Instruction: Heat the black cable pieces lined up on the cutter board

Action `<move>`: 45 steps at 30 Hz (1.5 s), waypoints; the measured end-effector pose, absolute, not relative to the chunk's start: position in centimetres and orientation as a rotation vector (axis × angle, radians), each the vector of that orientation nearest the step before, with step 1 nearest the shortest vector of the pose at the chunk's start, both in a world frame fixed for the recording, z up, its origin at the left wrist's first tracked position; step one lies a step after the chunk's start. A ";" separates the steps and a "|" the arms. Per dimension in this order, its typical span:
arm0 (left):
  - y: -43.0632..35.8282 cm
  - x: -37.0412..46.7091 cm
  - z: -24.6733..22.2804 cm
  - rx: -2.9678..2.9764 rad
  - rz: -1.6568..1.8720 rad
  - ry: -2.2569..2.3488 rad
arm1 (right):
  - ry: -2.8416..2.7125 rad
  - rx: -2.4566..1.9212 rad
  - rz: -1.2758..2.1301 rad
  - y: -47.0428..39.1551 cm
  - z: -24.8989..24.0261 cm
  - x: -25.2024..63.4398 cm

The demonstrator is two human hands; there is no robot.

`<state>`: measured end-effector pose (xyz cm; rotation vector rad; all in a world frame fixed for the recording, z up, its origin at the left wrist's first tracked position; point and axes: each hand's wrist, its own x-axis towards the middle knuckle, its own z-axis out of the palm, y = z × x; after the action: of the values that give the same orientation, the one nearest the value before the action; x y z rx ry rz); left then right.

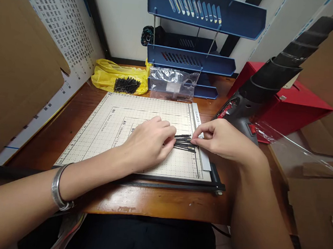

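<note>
Black sticks [183, 144], thin, straight, between 2 hands [152, 141] [223, 139], gridded board [96, 135]

One view looks from the wearer's head, forward and steeply down over the counter [152, 200], with the lap [142, 237] nearest, left hand [153, 141] and right hand [224, 140] midway, blue rack [216, 64] far.

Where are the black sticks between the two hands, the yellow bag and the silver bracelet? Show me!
Black sticks [184, 144]: head view, middle of the bundle.
Yellow bag [106, 75]: head view, its crumpled left side.
Silver bracelet [55, 186]: head view, outside of its band.
</note>
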<state>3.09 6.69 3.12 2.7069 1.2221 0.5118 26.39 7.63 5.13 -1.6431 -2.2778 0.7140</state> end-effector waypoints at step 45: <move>10.8 4.5 3.7 2.398 0.413 1.073 | -2.225 -1.654 0.581 7.9 4.5 26.3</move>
<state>4.52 10.84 3.72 2.3984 1.0733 0.4127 26.27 7.86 4.53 -1.6542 -2.2253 0.5809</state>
